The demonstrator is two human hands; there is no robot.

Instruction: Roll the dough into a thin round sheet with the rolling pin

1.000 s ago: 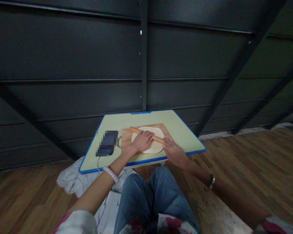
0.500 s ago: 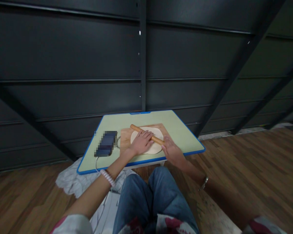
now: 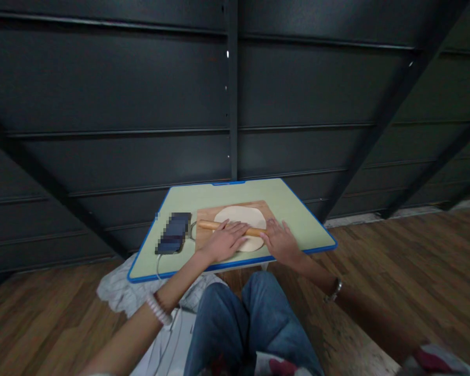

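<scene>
Both palms, left hand (image 3: 222,242) and right hand (image 3: 280,240), press flat, fingers spread, unclenched, on the wooden rolling pin (image 3: 230,227) across the pale round dough (image 3: 241,216).

Wooden rolling pin (image 3: 219,226), wooden board (image 3: 206,237), matt dough (image 3: 241,216), table (image 3: 219,193) probably plastic

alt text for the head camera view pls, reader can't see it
Both hands, left hand and right hand, press flat on a wooden rolling pin over a round dough sheet on a wooden board. A phone lies left on the green table.
</scene>
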